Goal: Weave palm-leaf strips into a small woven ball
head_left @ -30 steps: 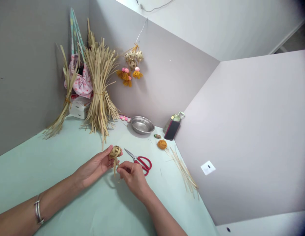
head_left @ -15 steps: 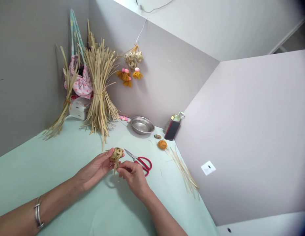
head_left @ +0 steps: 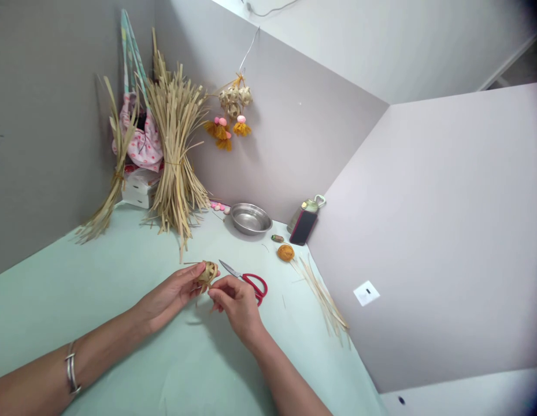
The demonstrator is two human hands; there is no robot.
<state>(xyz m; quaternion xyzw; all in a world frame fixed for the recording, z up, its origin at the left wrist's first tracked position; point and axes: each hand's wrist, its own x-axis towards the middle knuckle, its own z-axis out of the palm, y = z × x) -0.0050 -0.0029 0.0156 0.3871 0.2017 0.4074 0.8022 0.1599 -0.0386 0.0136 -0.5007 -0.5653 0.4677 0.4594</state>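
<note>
Left hand (head_left: 175,296) curls round a ball (head_left: 210,272); right hand (head_left: 237,303) pinches what seems a strip (head_left: 210,285). Weaving looks mostly done, loose ends (head_left: 202,290) left between hands.

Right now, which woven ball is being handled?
The woven ball in the left hand, the right hand pinching a strip below it; the other woven balls hang together by the wall.

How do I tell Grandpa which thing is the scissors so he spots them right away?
Start at the pale green table and find the right hand. Just past that hand, partly hidden by it, lie the scissors, below the bowl in the picture. Their red loop handles and pointed metal blades set them apart from the straw-coloured ball beside them.
</note>
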